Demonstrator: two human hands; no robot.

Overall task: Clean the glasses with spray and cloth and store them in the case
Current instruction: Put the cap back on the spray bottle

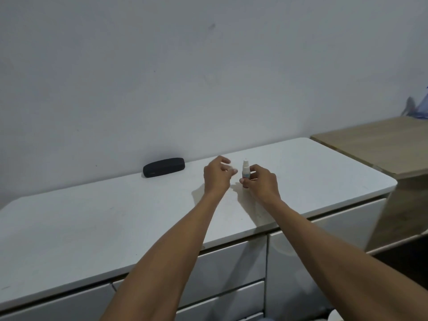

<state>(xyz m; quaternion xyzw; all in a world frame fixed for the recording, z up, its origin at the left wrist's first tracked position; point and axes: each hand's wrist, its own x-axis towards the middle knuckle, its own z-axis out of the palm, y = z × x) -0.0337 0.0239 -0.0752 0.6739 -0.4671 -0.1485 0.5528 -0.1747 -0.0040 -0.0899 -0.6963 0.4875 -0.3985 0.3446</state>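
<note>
A small white spray bottle (pixel 245 171) stands upright on the white dresser top (pixel 115 223), held between the fingers of my right hand (pixel 262 183). My left hand (pixel 217 176) hovers just left of the bottle, fingers apart and curled, holding nothing. A black glasses case (pixel 163 167) lies closed near the wall, to the left of both hands. No glasses or cloth are in view.
The dresser has white drawers (pixel 231 269) below its front edge. A lower wooden table (pixel 379 147) adjoins it on the right, with a blue object (pixel 416 107) at its far corner. A plain wall rises behind.
</note>
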